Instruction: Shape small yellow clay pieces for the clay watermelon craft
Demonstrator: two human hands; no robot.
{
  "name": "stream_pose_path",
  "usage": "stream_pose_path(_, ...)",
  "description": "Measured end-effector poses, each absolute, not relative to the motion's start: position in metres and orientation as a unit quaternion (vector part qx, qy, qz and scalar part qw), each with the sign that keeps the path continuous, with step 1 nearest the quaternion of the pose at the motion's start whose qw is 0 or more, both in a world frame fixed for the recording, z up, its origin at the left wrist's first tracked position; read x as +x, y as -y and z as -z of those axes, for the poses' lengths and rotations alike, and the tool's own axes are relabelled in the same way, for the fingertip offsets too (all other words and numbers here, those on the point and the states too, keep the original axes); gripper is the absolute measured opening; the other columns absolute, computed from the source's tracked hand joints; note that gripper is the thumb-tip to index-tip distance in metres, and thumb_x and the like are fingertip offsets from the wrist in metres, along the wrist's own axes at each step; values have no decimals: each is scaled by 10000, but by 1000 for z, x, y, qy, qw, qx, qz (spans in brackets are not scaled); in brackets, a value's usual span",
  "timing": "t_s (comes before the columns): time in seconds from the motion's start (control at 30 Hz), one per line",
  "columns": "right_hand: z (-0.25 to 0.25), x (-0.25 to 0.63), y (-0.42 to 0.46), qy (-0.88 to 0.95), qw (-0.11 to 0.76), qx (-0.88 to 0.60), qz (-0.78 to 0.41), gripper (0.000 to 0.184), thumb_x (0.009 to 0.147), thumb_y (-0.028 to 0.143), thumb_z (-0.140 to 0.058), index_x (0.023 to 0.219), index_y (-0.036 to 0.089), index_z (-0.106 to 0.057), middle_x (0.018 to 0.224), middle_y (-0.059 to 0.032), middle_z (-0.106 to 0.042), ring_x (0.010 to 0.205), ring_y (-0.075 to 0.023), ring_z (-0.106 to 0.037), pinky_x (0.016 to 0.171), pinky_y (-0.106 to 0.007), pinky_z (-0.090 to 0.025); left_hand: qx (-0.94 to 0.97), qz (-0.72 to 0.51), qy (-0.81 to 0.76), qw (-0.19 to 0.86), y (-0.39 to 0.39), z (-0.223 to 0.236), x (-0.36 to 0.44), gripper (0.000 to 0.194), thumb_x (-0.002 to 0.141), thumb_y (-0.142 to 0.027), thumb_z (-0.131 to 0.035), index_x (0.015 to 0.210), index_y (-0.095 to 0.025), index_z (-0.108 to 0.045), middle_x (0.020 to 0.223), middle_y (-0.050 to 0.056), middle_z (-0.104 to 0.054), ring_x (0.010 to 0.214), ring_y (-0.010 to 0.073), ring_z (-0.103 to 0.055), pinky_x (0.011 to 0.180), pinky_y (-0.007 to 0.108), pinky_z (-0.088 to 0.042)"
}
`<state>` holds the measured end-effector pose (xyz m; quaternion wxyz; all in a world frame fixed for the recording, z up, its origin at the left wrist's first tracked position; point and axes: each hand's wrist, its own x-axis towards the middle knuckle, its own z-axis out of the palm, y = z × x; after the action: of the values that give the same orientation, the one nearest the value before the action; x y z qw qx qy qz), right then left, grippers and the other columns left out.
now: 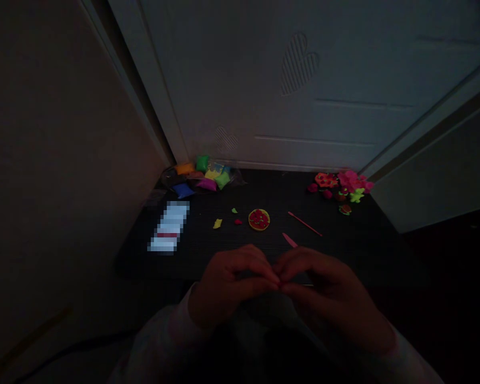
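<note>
My left hand (pixel 240 280) and my right hand (pixel 328 293) meet near the table's front edge, thumbs and fingertips pinched together. Between the tips shows a tiny red bit of clay (pixel 280 284), mostly hidden by the fingers. Beyond them on the dark table lies a round clay pizza (pixel 259 220) with a yellow rim and red and green topping. To its left are a red clay piece (pixel 238 222), a light green scrap (pixel 234 210) and a yellow scrap (pixel 217 224). A pink clay knife (pixel 289 239) lies just past my right hand, partly covered by it.
A thin red modelling stick (pixel 305 224) lies right of the pizza. Several coloured clay packets (pixel 208 184) are piled at the back left, behind a blurred bright phone-like rectangle (pixel 170 226). Finished clay figures (pixel 354 182) cluster at the back right. A white door (pixel 240 80) rises behind the table (pixel 368 250).
</note>
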<state>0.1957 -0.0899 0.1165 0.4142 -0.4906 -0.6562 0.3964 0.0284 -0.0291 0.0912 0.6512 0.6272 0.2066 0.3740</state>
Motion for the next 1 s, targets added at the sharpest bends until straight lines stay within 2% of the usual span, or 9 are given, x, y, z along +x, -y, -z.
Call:
stream_pose_path(0.23,-116,197,90,648,427,-482,-407,40,750,198,-614,779,226,-616,810,2,-648,786,-120,-607,722,-237,-478,617,-360,-197,672,28,-89,27,147,647,-141,-692,765,-227,-709,686,9,-630,705,136,-558,669,270,-435)
stream_pose_path(0.6,-118,198,91,645,423,-478,-421,65,750,190,-614,802,228,-611,813,9,-650,778,-111,-608,700,-212,-479,614,-337,-204,684,28,-90,26,30,681,-185,-668,702,-188,-690,684,8,-600,701,123,-543,665,252,-415)
stream_pose_path(0.77,-115,197,93,667,421,-483,-381,178,749,190,-617,918,245,-610,858,-1,-650,808,-121,-610,704,-223,-490,623,-358,-188,670,28,-91,26,38,689,-165,-657,712,-188,-677,685,1,-609,699,117,-542,675,256,-416)
stream_pose_path(1.0,-119,194,91,695,428,-467,-340,109,772,159,-580,854,220,-620,821,-13,-657,776,-121,-625,680,-222,-506,619,-375,-181,666,29,-90,27,66,658,-154,-683,715,-181,-661,684,-4,-602,687,118,-543,653,259,-422)
